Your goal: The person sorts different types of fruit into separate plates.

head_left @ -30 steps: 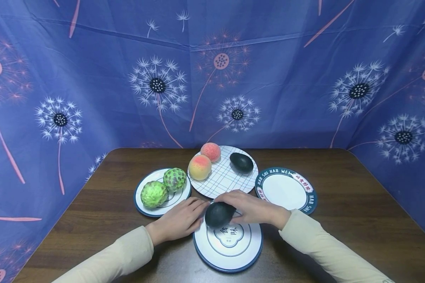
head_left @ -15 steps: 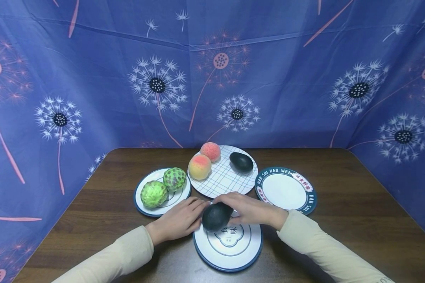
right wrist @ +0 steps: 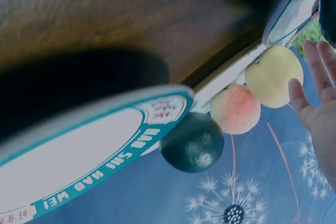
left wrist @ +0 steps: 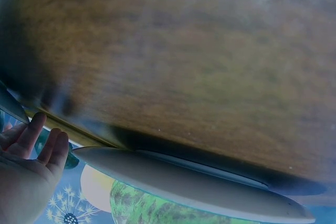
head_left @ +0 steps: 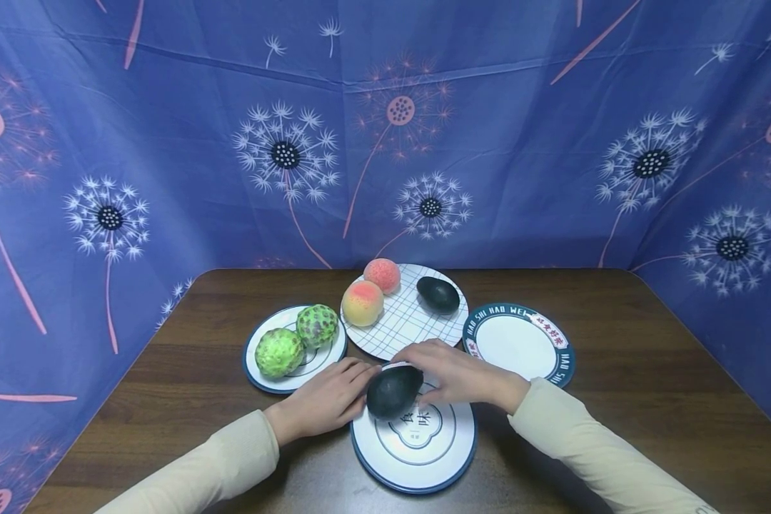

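A dark avocado (head_left: 395, 392) lies at the upper left of the near white plate (head_left: 417, 464), which has a blue rim. My right hand (head_left: 456, 375) arches beside it on the right, and a strip of plate shows between fingers and fruit. In the right wrist view the fingers (right wrist: 317, 69) are extended, close to the avocado (right wrist: 328, 11) at the corner. My left hand (head_left: 328, 400) rests at the left edge of that plate, fingertips by the avocado. Its fingers (left wrist: 58, 150) are loosely bent near the plate rim in the left wrist view.
Two green custard apples (head_left: 279, 353) sit on a left plate (head_left: 257, 378). A grid-patterned plate (head_left: 398, 339) behind bears two peaches (head_left: 363, 303) and another avocado (head_left: 438, 295). A green-rimmed plate (head_left: 520, 346) stands right. A blue dandelion cloth (head_left: 488, 143) hangs behind the table.
The avocado has shifted slightly left with my right hand, which has since let go and drawn back a little to the right. My left hand stays in place.
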